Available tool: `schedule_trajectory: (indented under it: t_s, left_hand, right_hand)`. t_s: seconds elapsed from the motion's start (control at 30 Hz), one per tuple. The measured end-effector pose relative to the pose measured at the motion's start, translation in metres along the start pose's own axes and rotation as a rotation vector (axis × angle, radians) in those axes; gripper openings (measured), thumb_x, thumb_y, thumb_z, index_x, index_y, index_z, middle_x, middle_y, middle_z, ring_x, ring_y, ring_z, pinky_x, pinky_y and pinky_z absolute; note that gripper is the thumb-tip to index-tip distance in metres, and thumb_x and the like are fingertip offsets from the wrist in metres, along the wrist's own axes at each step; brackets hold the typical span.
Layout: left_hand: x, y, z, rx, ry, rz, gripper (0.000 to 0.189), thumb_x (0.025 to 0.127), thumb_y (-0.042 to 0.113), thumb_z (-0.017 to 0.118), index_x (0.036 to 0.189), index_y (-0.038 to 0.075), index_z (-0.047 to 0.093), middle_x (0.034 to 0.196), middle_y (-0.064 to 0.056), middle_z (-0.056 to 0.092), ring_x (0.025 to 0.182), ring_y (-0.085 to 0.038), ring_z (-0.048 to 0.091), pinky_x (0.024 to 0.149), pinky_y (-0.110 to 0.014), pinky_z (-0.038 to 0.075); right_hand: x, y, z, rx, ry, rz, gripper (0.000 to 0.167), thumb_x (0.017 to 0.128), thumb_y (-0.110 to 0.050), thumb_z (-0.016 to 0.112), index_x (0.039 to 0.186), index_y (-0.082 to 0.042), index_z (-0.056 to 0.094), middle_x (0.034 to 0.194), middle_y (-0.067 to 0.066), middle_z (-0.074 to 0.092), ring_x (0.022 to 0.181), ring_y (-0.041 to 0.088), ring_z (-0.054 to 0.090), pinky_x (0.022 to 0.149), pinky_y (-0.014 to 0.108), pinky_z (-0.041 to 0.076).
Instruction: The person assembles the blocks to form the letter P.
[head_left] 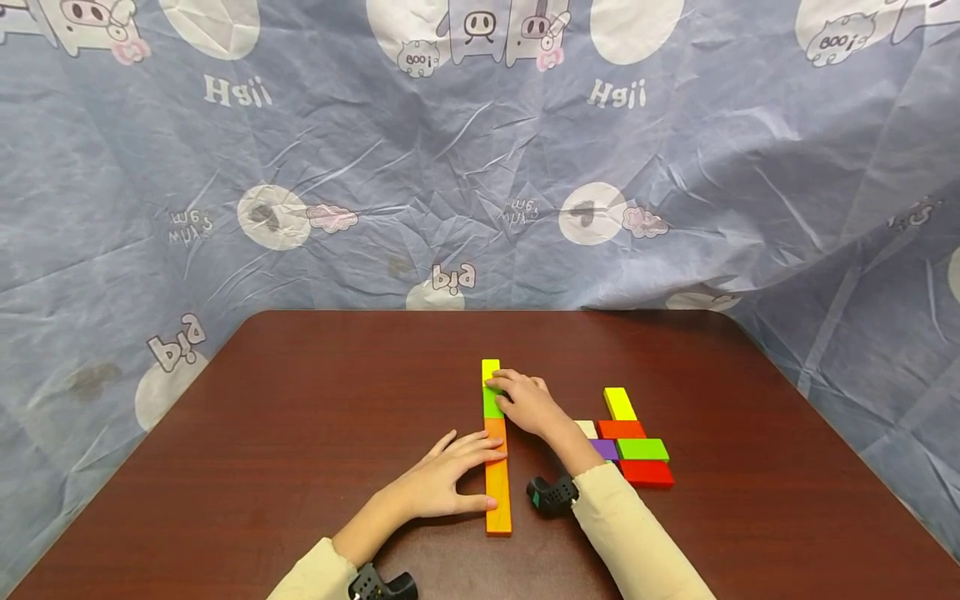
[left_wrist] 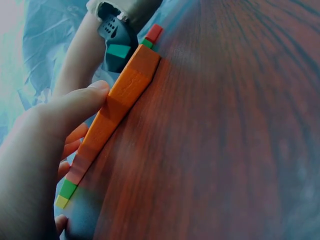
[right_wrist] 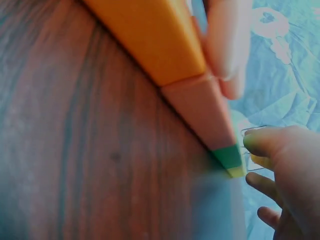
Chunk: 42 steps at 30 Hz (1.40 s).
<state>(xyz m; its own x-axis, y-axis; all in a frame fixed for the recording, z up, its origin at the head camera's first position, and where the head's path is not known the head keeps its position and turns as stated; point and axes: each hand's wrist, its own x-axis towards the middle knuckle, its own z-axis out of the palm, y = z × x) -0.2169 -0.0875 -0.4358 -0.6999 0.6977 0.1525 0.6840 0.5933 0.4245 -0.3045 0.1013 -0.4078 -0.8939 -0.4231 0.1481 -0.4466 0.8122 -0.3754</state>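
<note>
Currently we have a straight row of blocks (head_left: pixel 498 479) lying lengthwise down the middle of the surface (head_left: pixel 360 392), running from a yellow block (head_left: pixel 490 367) at the far end through a green block (head_left: pixel 491 407) and a reddish-orange block (head_left: pixel 494 427) to an orange block (head_left: pixel 498 493) nearest us. Our left grip (head_left: pixel 446 483) is spread wide and clasps nothing, its fingers laid across the reddish-orange part and its thumb against the orange block. Our right grip (head_left: pixel 531 406) is loosely bent around the seam between yellow and green; we cannot tell whether it pinches either or merely touches them. Should the two sides push unevenly, we could well kink the line or open a gap, since only contact seems to join the pieces. Our right forearm (head_left: pixel 576 448) partly hides a flat cluster of blocks (head_left: pixel 647 474), so a careless sideways pull might scatter those too
</note>
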Motion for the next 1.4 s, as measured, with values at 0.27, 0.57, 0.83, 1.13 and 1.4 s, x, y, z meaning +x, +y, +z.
schedule_trajectory:
  t_s: [0.27,0.57,0.83,1.13,1.4]
  left_hand:
    - [-0.001,-0.001,0.0,0.003,0.005,0.004,0.062,0.082,0.061,0.049,0.138,0.036,0.036,0.149,0.012,0.026,0.139,-0.012,0.02,0.112,-0.053,0.012]
    - [-0.002,0.0,0.002,0.008,-0.001,-0.034,0.067,0.084,0.061,0.046,0.142,0.033,0.028,0.152,0.009,0.017,0.141,-0.011,0.015,0.114,-0.049,0.01]
    - [-0.001,0.0,0.004,0.027,-0.021,-0.044,0.068,0.084,0.063,0.043,0.143,0.034,0.026,0.153,0.009,0.015,0.141,-0.011,0.012,0.114,-0.047,0.008]
    - [-0.001,0.001,0.002,0.03,-0.044,-0.047,0.069,0.084,0.064,0.043,0.143,0.034,0.024,0.153,0.01,0.014,0.142,-0.01,0.011,0.115,-0.047,0.006]
    - [-0.001,0.0,0.001,0.042,-0.048,-0.054,0.069,0.083,0.064,0.044,0.143,0.035,0.024,0.153,0.009,0.015,0.141,-0.01,0.011,0.115,-0.046,0.006]
  right_hand:
    - [-0.02,-0.004,-0.023,0.036,0.129,-0.009,0.036,0.091,-0.018,0.053,0.126,-0.014,0.055,0.137,0.008,0.044,0.123,0.031,0.043,0.103,0.055,0.023]
    - [-0.059,0.006,-0.039,-0.128,0.133,0.032,0.033,0.089,-0.023,0.057,0.121,-0.015,0.059,0.129,0.006,0.053,0.119,0.027,0.048,0.099,0.053,0.029]
    - [-0.088,0.027,-0.048,-0.189,0.073,0.092,0.029,0.088,-0.022,0.057,0.112,-0.008,0.064,0.115,0.008,0.059,0.108,0.029,0.055,0.088,0.054,0.038]
    - [-0.107,0.035,-0.04,-0.263,0.117,0.032,0.025,0.084,-0.022,0.062,0.106,-0.011,0.065,0.105,0.004,0.061,0.097,0.024,0.06,0.075,0.044,0.046]
    - [-0.105,0.03,-0.033,-0.247,0.128,0.019,0.026,0.084,-0.02,0.061,0.107,-0.009,0.064,0.108,0.006,0.062,0.101,0.026,0.059,0.085,0.046,0.044]
